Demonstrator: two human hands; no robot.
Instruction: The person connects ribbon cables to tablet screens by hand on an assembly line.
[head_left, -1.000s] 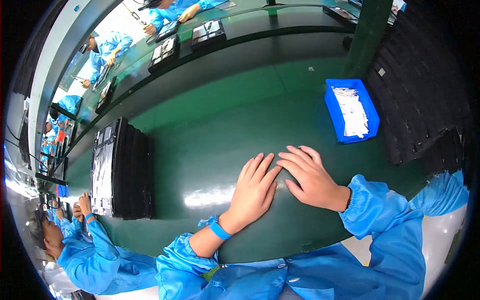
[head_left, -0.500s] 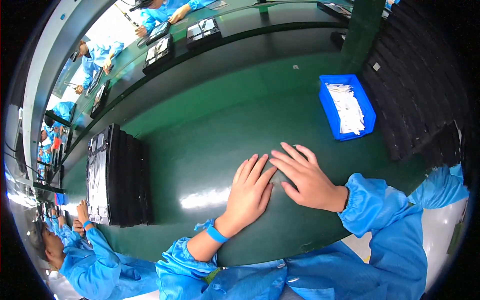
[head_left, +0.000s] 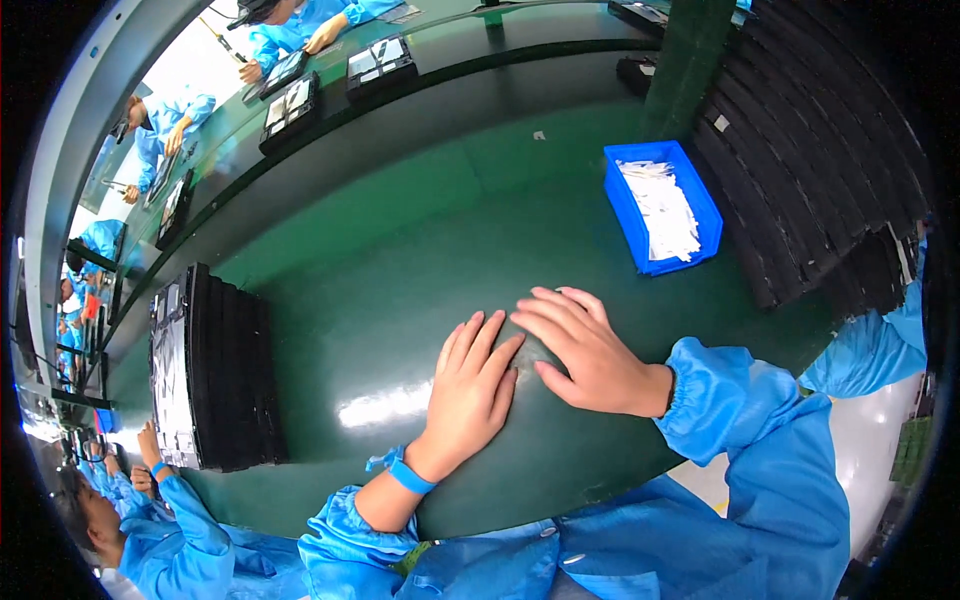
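My left hand lies palm down on the green tabletop, its fingers stretched out and holding nothing. A blue band circles that wrist. Just to its right, my right hand also rests flat with fingers extended and nothing in it. The fingertips of both hands come close together; whether they touch is hard to tell. Nearest to the right hand, beyond it, is a blue plastic bin filled with small white strips. Left of my hands stands a stack of black flat frames or trays, with a shiny panel on its left face.
At the right rises a tall stack of black trays. A raised conveyor ledge crosses the far side, carrying black units with shiny panels. A co-worker in blue sits at left, a hand near the tray stack. A blue sleeve shows at right.
The whole view has shifted slightly, so the things appear farther left. Both my hands keep the same flat pose on the table. Nothing has been picked up or let go.
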